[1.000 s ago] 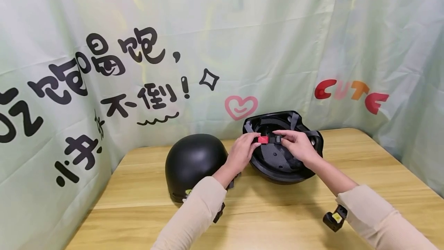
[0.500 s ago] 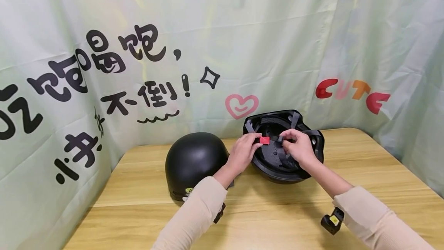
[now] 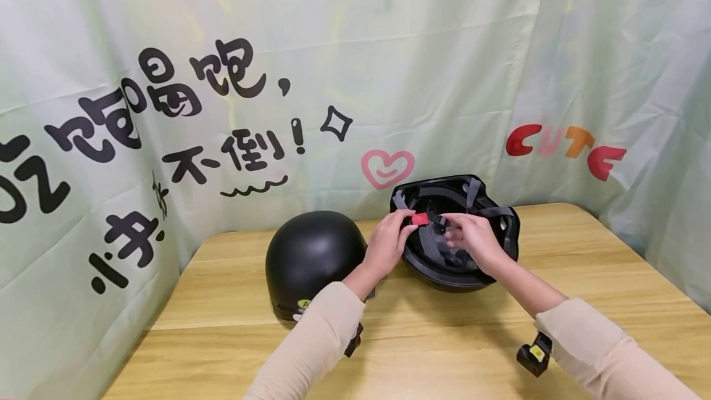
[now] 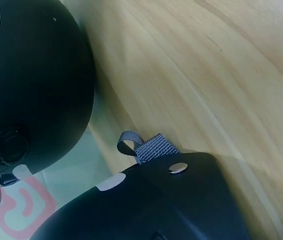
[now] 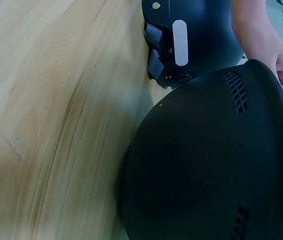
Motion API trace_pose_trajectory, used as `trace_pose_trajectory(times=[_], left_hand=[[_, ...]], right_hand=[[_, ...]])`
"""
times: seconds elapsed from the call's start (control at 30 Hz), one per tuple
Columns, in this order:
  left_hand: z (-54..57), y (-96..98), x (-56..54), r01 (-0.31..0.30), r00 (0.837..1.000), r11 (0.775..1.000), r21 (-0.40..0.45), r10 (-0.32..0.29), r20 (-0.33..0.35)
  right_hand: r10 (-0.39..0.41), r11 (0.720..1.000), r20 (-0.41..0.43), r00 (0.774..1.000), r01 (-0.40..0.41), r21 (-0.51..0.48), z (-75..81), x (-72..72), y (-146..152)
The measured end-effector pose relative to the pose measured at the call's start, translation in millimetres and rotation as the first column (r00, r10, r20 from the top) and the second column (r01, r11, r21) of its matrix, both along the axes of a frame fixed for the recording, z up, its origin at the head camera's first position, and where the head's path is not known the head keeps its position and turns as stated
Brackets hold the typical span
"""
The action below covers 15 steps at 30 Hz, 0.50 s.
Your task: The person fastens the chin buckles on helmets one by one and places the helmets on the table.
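In the head view, an upturned black helmet (image 3: 455,279) shows its padded inside and grey straps. At the left side of its opening, my left hand (image 3: 387,241) pinches a red chin-strap buckle (image 3: 420,219) between thumb and fingertips. A black strap end (image 3: 439,222) runs from the buckle toward my right hand (image 3: 474,239). The right fingers are loosely spread over the opening, fingertips close to that strap end; whether they touch it is unclear. The right wrist view has the helmet's outer shell (image 5: 206,160) in front, with part of my left hand (image 5: 269,45) beyond it.
A second black helmet (image 3: 316,258) stands dome up on the wooden table (image 3: 433,357), left of the upturned one and partly behind my left forearm. A printed curtain (image 3: 311,36) hangs behind the table. A small black device (image 3: 535,354) sits at my right wrist.
My right hand has let go of the black strap end and its fingers have loosened. The left hand keeps hold of the red buckle, shifted slightly up and left.
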State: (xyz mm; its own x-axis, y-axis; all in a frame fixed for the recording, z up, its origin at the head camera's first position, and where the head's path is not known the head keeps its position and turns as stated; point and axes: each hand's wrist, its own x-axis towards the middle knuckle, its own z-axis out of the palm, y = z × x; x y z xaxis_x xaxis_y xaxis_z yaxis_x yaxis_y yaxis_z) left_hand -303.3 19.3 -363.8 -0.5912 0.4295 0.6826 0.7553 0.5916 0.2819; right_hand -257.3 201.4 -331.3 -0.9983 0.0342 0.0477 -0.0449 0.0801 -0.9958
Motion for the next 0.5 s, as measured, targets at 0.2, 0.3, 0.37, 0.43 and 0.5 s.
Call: trace_pose_trajectory(times=[0.2, 0.3, 0.37, 0.43, 0.5], left_hand=[[0.0, -0.4, -0.9, -0.02, 0.999, 0.999, 0.028, 0.019, 0.026], [-0.5, -0.7, -0.9, -0.029, 0.999, 0.999, 0.034, 0.028, 0.041], [0.1, -1.0, -1.3, -0.031, 0.999, 0.999, 0.038, 0.029, 0.045], [1.6, -1.8, -1.6, -0.029, 0.999, 0.999, 0.045, 0.027, 0.045], [3.3, -2.7, -2.1, -0.03, 0.999, 0.999, 0.038, 0.029, 0.038]], right_hand=[[0.021, 0.984, -0.074, 0.997, -0.007, 0.18, -6.9, -3.9, -1], [0.016, 0.962, -0.138, 0.99, 0.022, 0.27, -10.2, -7.1, -2], [0.021, 0.939, -0.202, 0.979, 0.05, 0.339, -10.5, -9.4, -1], [0.038, 0.898, -0.276, 0.961, 0.089, 0.432, -9.6, -11.3, 0], [0.071, 0.849, -0.347, 0.935, 0.126, 0.513, -7.7, -12.6, 2]])
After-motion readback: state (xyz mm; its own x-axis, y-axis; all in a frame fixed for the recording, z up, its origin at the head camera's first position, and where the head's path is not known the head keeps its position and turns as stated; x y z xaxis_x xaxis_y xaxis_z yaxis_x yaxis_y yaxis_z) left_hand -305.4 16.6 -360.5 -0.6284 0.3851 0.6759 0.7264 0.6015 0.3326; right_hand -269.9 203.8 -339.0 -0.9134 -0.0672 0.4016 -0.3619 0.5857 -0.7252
